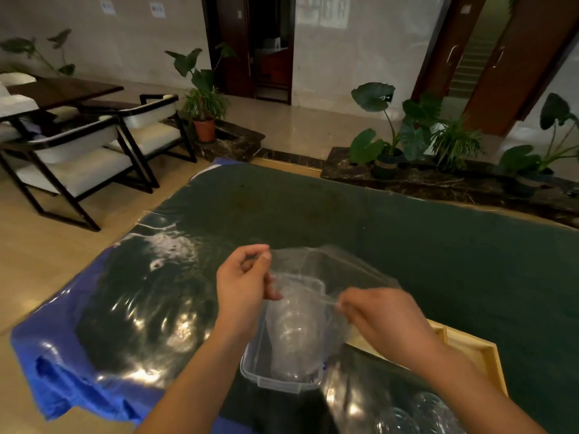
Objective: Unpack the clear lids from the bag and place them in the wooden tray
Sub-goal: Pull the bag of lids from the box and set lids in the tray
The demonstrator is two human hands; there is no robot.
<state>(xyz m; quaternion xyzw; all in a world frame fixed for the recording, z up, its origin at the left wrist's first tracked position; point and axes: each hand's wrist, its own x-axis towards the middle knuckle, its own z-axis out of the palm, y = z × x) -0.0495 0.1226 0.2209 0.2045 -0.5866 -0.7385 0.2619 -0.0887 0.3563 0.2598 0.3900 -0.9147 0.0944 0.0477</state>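
A clear plastic bag point(316, 270) hangs in front of me above the table, its mouth spread between both hands. My left hand point(242, 285) pinches the bag's left edge. My right hand point(380, 321) pinches its right edge, a little lower and nearer. Through the film I see a stack of clear lids point(294, 333) hanging inside the bag. Below it stands a clear plastic box point(282, 375). The wooden tray point(488, 355) lies at the lower right, partly hidden by my right forearm, with clear round lids point(419, 415) in it.
The table has a dark green cover point(407, 233) under glossy clear film, with a blue cloth point(62, 380) hanging off its left edge. Chairs point(103, 151) and a dark table stand to the far left. Potted plants point(407, 136) line the floor beyond.
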